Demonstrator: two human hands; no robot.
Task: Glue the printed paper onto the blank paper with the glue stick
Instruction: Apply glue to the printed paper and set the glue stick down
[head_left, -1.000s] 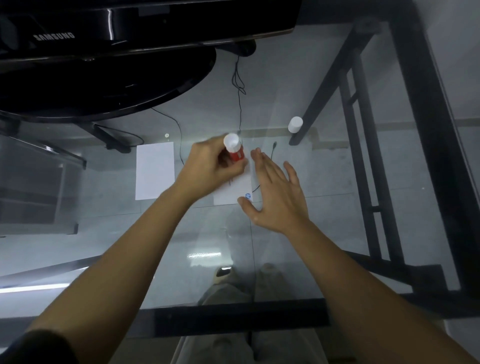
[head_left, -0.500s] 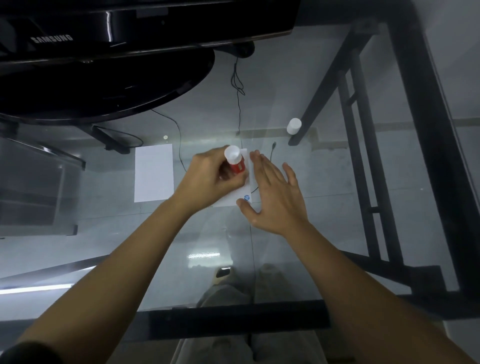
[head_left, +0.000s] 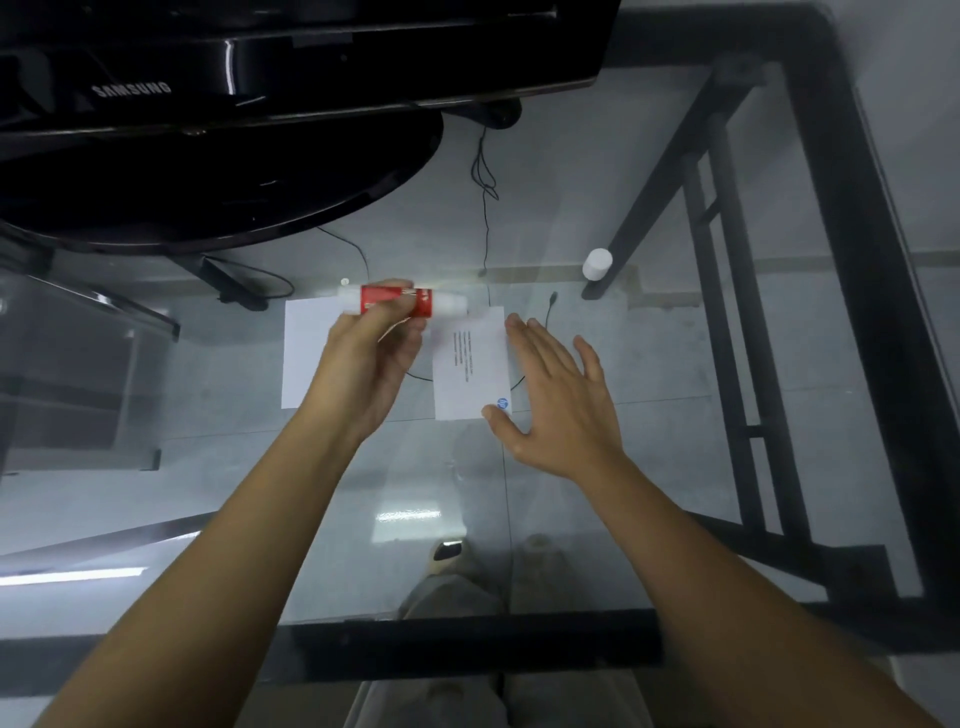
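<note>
Evidently the glue stick (head_left: 402, 303) had been lifted off the printed paper (head_left: 470, 364) within the last second: where it had been held upright with its tip down on the sheet, it was now carried level, lying sideways above the sheet's far left corner. This was taken as a sign that a pass of glue had been finished. The red-labelled plastic tube, white at both ends, was gripped in the closed fingers of the left hand (head_left: 371, 364). The right hand (head_left: 553, 400) was spread open and flat, empty, with its thumb laid on the sheet's near right corner by a small blue logo. The printed paper, thin and matte with a few lines of small text, was seen flat on the glass table (head_left: 597, 519). The blank paper (head_left: 304, 358) lay just to its left, partly hidden behind the left hand. A small white cylindrical cap (head_left: 597, 264) stood farther off to the right.
</note>
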